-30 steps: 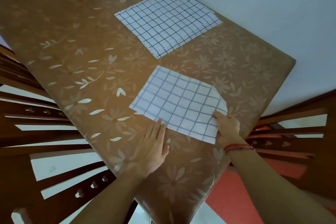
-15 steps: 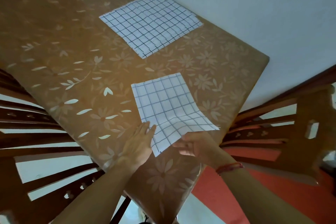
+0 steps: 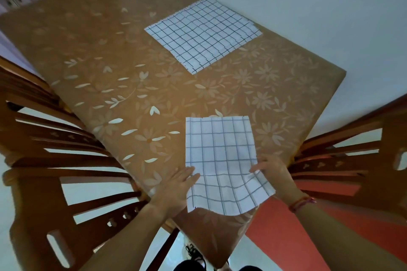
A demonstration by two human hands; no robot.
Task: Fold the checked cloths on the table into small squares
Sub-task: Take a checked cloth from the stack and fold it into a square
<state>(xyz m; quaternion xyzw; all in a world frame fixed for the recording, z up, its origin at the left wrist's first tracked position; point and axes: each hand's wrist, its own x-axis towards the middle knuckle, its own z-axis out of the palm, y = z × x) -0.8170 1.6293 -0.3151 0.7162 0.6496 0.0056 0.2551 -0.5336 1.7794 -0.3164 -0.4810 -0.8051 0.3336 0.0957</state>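
Thin, matt woven fabric on the near cloth (image 3: 220, 149), softly rippled; same on the far cloth (image 3: 202, 33). Smooth, glossy, plastic-looking table cover (image 3: 105, 59). Varnished brown wood on left chair (image 3: 33, 160) and right chair (image 3: 356, 156).

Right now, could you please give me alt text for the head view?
Two hands hold a smaller checked cloth at the near end of a brown floral table: the left hand touches its left edge, the right hand pinches its right edge. A larger checked cloth lies flat farther back.
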